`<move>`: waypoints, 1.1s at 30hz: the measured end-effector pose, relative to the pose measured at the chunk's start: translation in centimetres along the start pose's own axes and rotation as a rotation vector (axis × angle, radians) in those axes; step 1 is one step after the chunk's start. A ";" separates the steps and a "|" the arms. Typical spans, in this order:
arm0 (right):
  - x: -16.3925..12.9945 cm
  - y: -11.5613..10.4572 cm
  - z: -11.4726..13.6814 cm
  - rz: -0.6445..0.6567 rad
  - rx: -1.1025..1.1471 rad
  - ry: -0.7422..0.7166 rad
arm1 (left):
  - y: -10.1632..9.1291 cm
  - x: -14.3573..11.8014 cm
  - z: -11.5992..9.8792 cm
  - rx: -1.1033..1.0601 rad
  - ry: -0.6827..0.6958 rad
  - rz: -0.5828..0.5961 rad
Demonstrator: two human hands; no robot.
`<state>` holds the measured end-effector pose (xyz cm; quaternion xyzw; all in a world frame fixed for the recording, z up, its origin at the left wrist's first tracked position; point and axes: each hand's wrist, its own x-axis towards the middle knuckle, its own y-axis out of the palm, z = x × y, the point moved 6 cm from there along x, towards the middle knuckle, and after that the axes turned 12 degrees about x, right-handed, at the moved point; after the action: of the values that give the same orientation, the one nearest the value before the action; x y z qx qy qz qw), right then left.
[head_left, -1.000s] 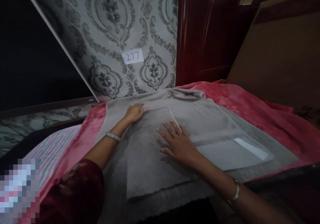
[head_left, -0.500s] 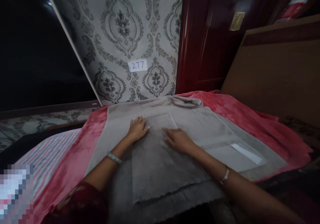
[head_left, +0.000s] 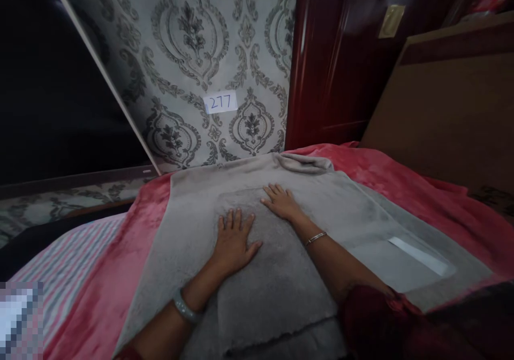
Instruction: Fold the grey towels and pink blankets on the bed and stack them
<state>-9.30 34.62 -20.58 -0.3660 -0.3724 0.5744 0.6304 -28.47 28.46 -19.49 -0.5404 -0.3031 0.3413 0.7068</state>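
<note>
Both hands flat, palms down, on a folded grey towel (head_left: 265, 274) in the lower centre of the frame. Left hand (head_left: 233, 242) lies spread on the folded upper layer, fingers open, gripping nothing. Right hand (head_left: 283, 202) sits just above and right of it near the far edge of that layer, also open and flat, holding nothing. Bracelet on each wrist, dark red sleeves at the bottom edge.

Towel lies on a red fleece blanket (head_left: 401, 183) covering the bed, red showing on both sides. A white label strip (head_left: 420, 254) shows on the towel at lower right. A striped sheet (head_left: 68, 274) is at lower left beside the blanket.

Room: grey damask wallpaper (head_left: 193, 55) fills the upper centre, with a small paper tag (head_left: 220, 102) reading 277 stuck on it. Dark red wooden door (head_left: 337, 55) at upper right, brown headboard (head_left: 450, 103) at far right. Upper left is dark, details not readable.
</note>
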 end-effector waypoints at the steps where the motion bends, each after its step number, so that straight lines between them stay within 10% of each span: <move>1: 0.1 0.0 -0.1 0.003 -0.001 0.001 | 0.0 0.0 0.0 -0.004 -0.001 0.000; 9: 0.1 -0.8 0.4 0.012 -0.016 -0.014 | -0.6 1.3 2.1 -0.159 0.019 0.013; 17: -2.3 -0.2 6.3 0.200 -0.008 -0.467 | -1.7 10.3 4.8 -0.356 0.173 0.046; 28: -23.4 -1.7 5.3 0.533 0.286 -0.619 | 1.6 10.5 3.5 -0.159 0.231 0.052; 33: -26.3 -3.2 4.3 0.442 0.527 -0.575 | 0.3 10.6 3.6 -0.142 0.226 0.059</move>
<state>-13.29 8.27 -17.08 -0.0894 -0.2861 0.8490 0.4351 -25.21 39.15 -18.28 -0.6327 -0.2290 0.2764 0.6862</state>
